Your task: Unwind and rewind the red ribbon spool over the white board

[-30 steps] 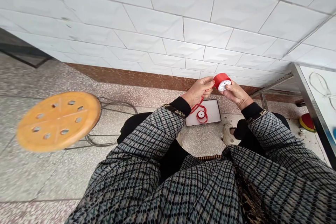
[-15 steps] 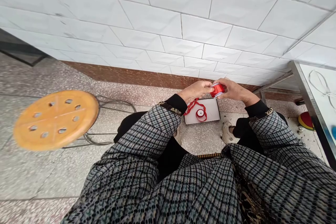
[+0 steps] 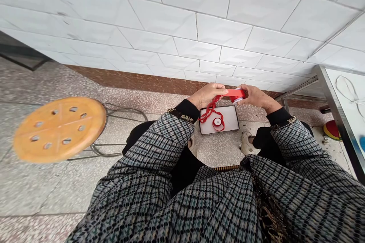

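My right hand (image 3: pixel 253 95) grips a spool of wide red ribbon (image 3: pixel 238 98) by its white rims. A flat length of red ribbon (image 3: pixel 231 92) stretches from the spool to my left hand (image 3: pixel 209 94), which pinches it between thumb and fingers. Below the hands, a shallow white box with dark edges (image 3: pixel 229 117) lies on the floor between my feet. In it rests a smaller spool of narrow red ribbon (image 3: pixel 217 122). Loose narrow red ribbon (image 3: pixel 210 111) runs in folds from the box up towards my left hand.
An orange round stool with holes (image 3: pixel 59 129) stands on the left, on dark wire legs. A metal-edged white table (image 3: pixel 342 121) is at the right, with a red and yellow round object (image 3: pixel 332 131) on the floor beside it. Ahead rises a white tiled wall (image 3: pixel 182 22).
My left hand has moved left, away from the spool, drawing out a flat length of wide red ribbon. My right hand keeps the spool in about the same place.
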Available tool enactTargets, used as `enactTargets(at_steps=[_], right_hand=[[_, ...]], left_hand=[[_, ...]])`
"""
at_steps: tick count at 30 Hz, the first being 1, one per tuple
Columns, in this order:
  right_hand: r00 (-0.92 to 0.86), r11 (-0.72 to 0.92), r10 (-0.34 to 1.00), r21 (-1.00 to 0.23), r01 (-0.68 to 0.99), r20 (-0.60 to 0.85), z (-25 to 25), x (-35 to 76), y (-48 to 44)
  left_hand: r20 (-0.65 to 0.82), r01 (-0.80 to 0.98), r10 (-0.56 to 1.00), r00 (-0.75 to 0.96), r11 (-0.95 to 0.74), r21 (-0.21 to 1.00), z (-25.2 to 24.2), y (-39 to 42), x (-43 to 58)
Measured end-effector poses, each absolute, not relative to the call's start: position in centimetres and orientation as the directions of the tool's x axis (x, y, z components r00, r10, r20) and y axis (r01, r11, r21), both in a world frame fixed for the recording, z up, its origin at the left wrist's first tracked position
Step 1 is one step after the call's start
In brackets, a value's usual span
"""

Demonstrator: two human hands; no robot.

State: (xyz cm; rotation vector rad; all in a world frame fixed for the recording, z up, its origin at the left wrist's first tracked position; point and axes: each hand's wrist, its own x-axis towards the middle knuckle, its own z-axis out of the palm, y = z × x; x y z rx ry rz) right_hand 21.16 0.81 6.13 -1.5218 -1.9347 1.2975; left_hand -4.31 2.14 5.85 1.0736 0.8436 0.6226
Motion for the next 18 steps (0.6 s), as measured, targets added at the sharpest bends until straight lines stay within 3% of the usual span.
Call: enactTargets(at_steps=[7, 12, 18], right_hand=[[-0.359, -0.127, 0.902, -0.942, 0.311, -0.24, 6.3, 20.9, 0.8], [-0.382, -0.17, 0.903, -0.979, 0.108, -0.199, 6.2, 20.9, 0.6], [-0.364, -0.201, 0.909, -0.979, 0.044, -0.203, 6.1, 20.9, 0.7]], left_hand=[[-0.264, -0.317, 0.784, 0.561, 0.499, 0.807, 4.7, 1.5, -3.2], [-0.31, -0.311, 0.747, 0.588, 0.563, 0.766, 4.7, 0.9, -2.5], [-0.288, -0.313, 0.775, 0.563, 0.523, 0.793, 4.9, 0.9, -2.5]])
